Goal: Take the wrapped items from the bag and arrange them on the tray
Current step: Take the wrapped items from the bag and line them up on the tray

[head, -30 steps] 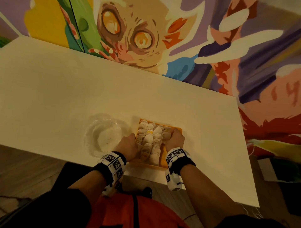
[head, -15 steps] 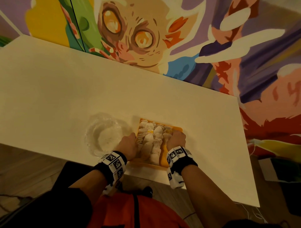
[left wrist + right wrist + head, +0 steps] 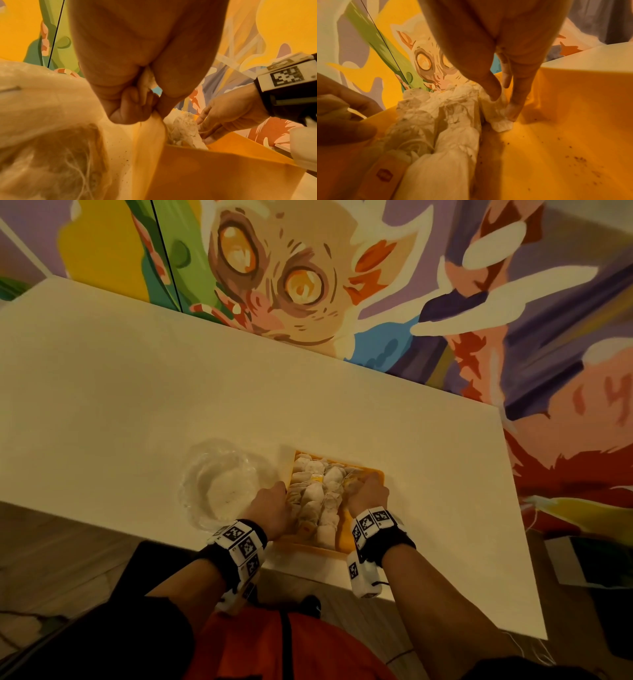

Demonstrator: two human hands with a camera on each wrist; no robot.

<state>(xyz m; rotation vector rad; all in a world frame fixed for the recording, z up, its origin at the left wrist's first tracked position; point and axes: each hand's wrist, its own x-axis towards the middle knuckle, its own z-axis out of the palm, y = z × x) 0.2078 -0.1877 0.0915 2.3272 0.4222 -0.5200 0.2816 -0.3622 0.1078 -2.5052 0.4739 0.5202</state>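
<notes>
An orange tray (image 3: pixel 344 540) lies near the table's front edge, holding several white wrapped items (image 3: pixel 323 494) packed in rows along its left half. My left hand (image 3: pixel 269 508) sits at the tray's left rim, fingers curled round one white wrapped item (image 3: pixel 147 79). My right hand (image 3: pixel 368 494) reaches into the tray's right side. In the right wrist view its thumb and fingers (image 3: pixel 513 108) pinch a wrapped item (image 3: pixel 500 121) against the tray floor (image 3: pixel 565 135), beside the rows. A crumpled clear plastic bag (image 3: pixel 219 484) lies just left of the tray.
The white table (image 3: pixel 137 388) stretches far to the left and behind the tray. Its front edge runs right under my wrists. A painted mural wall (image 3: pixel 376 285) stands behind the table. Dark crumbs dot the tray's bare right half.
Hardly anything has moved. Both hands stay at the tray's two sides, each on a wrapped item.
</notes>
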